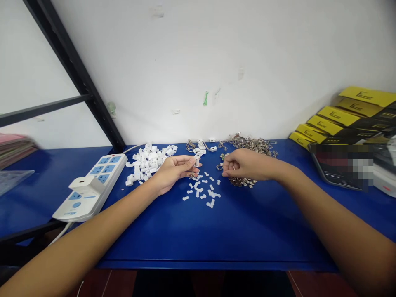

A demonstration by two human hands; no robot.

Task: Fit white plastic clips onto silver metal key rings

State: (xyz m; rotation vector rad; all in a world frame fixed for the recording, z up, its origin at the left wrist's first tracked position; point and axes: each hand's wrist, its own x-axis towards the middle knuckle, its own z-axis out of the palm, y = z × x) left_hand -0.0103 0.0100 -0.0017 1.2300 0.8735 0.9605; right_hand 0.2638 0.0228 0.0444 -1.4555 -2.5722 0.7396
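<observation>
Between the thumb and fingers of my left hand (176, 170) is a small white plastic case (197, 160), with a bit of metal hanging below it. My right hand (239, 165) reaches over a heap of small shiny metal discs (244, 182), its fingers bent and pinched together; whatever they hold is hidden. Small white cut-out pieces (202, 189) lie scattered on the blue table between and below my hands. Left of my left hand is a pile of white plastic cases (150, 161). Behind my right hand lies a heap of metal key rings with chains (255, 143).
A white power strip (107, 181) with a plugged-in adapter (88, 185) lies at the left. Stacked yellow and black boxes (337, 115) and a phone (335, 167) occupy the right. Several white cases with rings (201, 146) lie near the wall. A black metal frame (74, 62) stands at the left.
</observation>
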